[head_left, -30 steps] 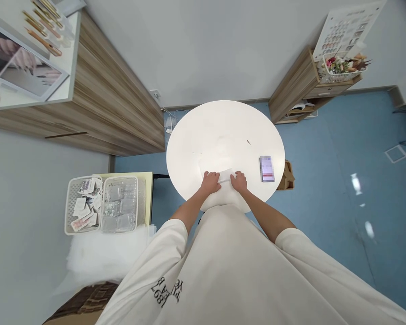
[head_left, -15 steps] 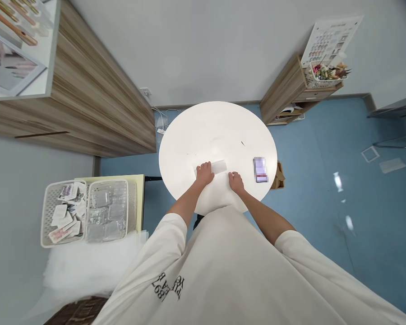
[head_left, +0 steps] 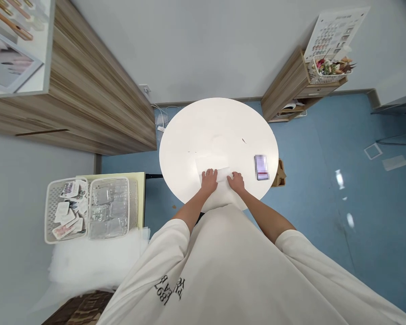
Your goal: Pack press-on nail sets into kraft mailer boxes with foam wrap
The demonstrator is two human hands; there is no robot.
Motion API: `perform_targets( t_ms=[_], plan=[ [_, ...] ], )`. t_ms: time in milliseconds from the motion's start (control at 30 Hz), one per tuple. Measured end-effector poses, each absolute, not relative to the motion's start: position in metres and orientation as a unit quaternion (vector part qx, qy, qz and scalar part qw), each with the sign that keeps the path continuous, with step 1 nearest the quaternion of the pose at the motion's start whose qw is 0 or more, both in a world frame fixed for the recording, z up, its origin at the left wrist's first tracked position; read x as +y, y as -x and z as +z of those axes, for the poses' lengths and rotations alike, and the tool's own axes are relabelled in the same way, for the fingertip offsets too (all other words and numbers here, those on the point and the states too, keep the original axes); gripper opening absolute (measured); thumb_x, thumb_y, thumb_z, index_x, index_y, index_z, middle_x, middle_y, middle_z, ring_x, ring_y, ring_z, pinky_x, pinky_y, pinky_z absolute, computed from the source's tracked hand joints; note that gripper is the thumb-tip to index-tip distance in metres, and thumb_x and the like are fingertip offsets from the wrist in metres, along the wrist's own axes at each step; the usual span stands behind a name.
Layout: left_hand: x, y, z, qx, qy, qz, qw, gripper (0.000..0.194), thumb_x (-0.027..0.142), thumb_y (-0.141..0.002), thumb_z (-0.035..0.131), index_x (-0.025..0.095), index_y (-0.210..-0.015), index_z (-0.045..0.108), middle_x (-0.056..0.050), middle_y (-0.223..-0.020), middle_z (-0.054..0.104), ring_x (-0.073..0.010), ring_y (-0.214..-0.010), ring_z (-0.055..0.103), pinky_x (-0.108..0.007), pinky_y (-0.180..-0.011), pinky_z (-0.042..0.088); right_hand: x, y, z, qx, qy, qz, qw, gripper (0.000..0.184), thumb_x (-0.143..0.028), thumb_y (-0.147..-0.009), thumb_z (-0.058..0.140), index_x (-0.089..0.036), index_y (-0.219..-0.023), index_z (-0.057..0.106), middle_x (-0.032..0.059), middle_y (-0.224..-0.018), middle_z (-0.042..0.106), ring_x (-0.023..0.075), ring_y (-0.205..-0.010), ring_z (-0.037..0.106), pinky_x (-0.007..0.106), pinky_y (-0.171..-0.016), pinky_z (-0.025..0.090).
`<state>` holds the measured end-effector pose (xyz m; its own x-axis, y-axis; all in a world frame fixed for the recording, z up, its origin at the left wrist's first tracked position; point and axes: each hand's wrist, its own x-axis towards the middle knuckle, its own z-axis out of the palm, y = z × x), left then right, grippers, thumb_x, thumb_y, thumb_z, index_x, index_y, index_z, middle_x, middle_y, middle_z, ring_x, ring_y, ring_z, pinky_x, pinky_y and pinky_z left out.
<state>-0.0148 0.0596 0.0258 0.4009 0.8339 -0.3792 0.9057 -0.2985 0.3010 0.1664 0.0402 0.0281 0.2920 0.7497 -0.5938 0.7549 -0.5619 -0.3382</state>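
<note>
A white sheet of paper (head_left: 223, 173) lies folded near the front edge of the round white table (head_left: 186, 131). Its pale outline is hard to make out against the tabletop. My left hand (head_left: 209, 181) grips the left part of the fold, with its fingertips bent over the upper edge. At the right end of the fold, my right hand (head_left: 236, 181) has its thumb and fingers curled on the paper. The palms hide the part beneath them.
A phone (head_left: 261, 167) with a blurred screen lies at the table's right. Two white baskets (head_left: 108, 179), filled with cards and clear packs, stand on a side table at left. A cardboard box (head_left: 280, 173) sits on the floor. Wooden cabinets (head_left: 104, 81) flank the wall.
My left hand has moved right and toward me, from pressing on the strip to its folded edge. My right hand has come onto the paper's right end. The fold now lies closer to me.
</note>
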Motion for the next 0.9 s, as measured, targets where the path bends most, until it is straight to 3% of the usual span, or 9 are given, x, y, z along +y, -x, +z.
perform_targets(
  t_ms=[267, 467, 700, 900],
  plan=[
    [0.023, 0.012, 0.03, 0.514, -0.831, -0.055, 0.207, 0.068, 0.018, -0.089, 0.052, 0.019, -0.154, 0.031, -0.018, -0.16, 0.033, -0.033, -0.15, 0.026, -0.054, -0.121, 0.018, 0.034, -0.153, 0.021, 0.454, -0.833, -0.316, 0.008, 0.046, -0.044, -0.089, 0.058, -0.019, -0.127, 0.049, 0.0163, -0.132, 0.051, 0.0323, -0.125, 0.048, 0.043, -0.099, 0.041],
    [0.015, 0.02, 0.034, 0.469, -0.853, -0.084, 0.215, 0.067, 0.011, -0.086, 0.047, 0.021, -0.151, 0.036, -0.016, -0.155, 0.041, -0.0303, -0.144, 0.036, -0.052, -0.119, 0.021, 0.036, -0.146, 0.018, 0.442, -0.847, -0.295, -0.012, 0.043, -0.042, -0.086, 0.062, -0.019, -0.121, 0.048, 0.0169, -0.129, 0.052, 0.0339, -0.124, 0.047, 0.047, -0.101, 0.039],
    [0.016, 0.022, 0.03, 0.464, -0.848, -0.111, 0.231, 0.071, 0.014, -0.085, 0.051, 0.02, -0.154, 0.033, -0.016, -0.157, 0.037, -0.0307, -0.145, 0.033, -0.051, -0.118, 0.021, 0.039, -0.142, 0.016, 0.389, -0.864, -0.321, -0.007, 0.04, -0.042, -0.085, 0.06, -0.018, -0.116, 0.053, 0.0218, -0.131, 0.051, 0.0382, -0.126, 0.046, 0.054, -0.1, 0.038],
    [0.019, 0.022, 0.033, 0.46, -0.844, -0.123, 0.247, 0.071, 0.016, -0.086, 0.051, 0.02, -0.154, 0.033, -0.016, -0.157, 0.037, -0.0307, -0.145, 0.033, -0.05, -0.117, 0.023, 0.045, -0.152, 0.016, 0.389, -0.849, -0.358, -0.006, 0.03, -0.038, -0.082, 0.064, -0.02, -0.105, 0.055, 0.0155, -0.117, 0.062, 0.0342, -0.115, 0.056, 0.051, -0.099, 0.041]
  ],
)
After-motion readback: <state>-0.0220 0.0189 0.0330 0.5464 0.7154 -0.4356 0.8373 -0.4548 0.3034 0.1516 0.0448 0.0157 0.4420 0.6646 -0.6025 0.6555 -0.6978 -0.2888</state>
